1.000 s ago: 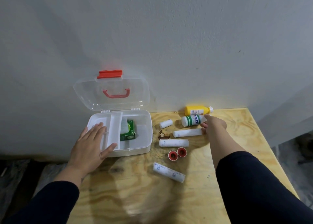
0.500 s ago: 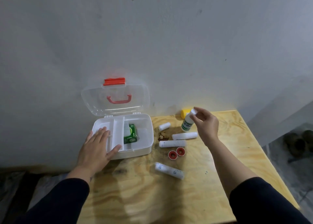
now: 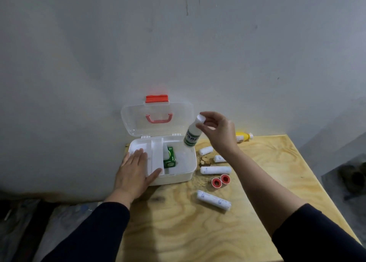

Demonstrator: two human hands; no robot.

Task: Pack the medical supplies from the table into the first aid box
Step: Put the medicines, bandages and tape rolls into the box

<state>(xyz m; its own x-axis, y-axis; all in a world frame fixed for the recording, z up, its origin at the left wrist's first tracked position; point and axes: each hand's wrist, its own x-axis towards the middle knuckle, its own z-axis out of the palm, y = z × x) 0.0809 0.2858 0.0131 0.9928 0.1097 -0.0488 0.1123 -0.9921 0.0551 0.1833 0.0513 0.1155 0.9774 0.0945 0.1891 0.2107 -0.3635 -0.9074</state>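
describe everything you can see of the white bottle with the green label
The white bottle with the green label looks like a small plastic cylinder with a white cap and a green band of lettering too blurred to read. The right hand pinches it at the cap end, so it hangs tilted in the air, base down, over the right rear corner of the open first aid box. Nothing else touches it.

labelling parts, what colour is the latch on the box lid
Orange-red latch, atop the open clear lid; head view.

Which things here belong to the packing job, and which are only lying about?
For the job: first aid box, white bottle held in right hand, yellow bottle, bandage rolls, red tape rolls, green carton.
Lying about: dark shoes on the floor.
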